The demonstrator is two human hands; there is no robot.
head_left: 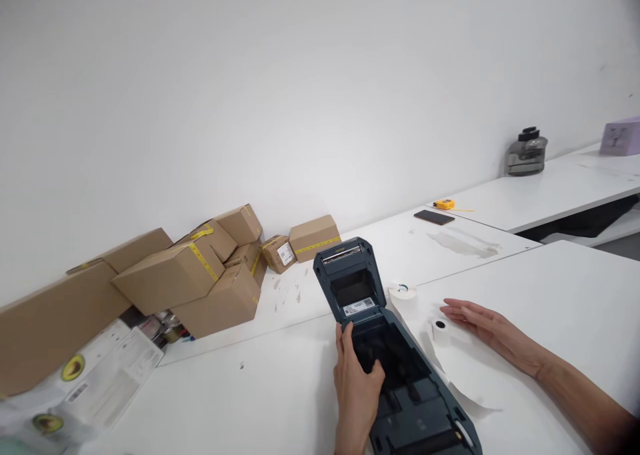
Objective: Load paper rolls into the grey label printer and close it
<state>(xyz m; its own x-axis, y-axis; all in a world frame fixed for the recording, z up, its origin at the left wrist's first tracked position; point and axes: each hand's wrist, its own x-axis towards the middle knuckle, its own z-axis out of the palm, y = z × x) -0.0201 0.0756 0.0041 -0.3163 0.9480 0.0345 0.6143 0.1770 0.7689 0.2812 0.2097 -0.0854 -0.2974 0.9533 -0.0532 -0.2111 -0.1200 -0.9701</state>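
A dark label printer lies on the white table with its lid flipped up. The wall of its open bay is gripped by my left hand, thumb inside and fingers over the edge. To the right, my right hand is open, fingers stretched out together and nothing in them. Just beside those fingertips stands a small white paper roll, its unwound strip running along the printer's side. Behind it is a larger white roll, partly hidden by the printer.
Several cardboard boxes are piled at the left against the wall, above a plastic package with avocado pictures. Farther back lie a dark phone and a yellow tape measure. A grey jug and a lilac box stand far right.
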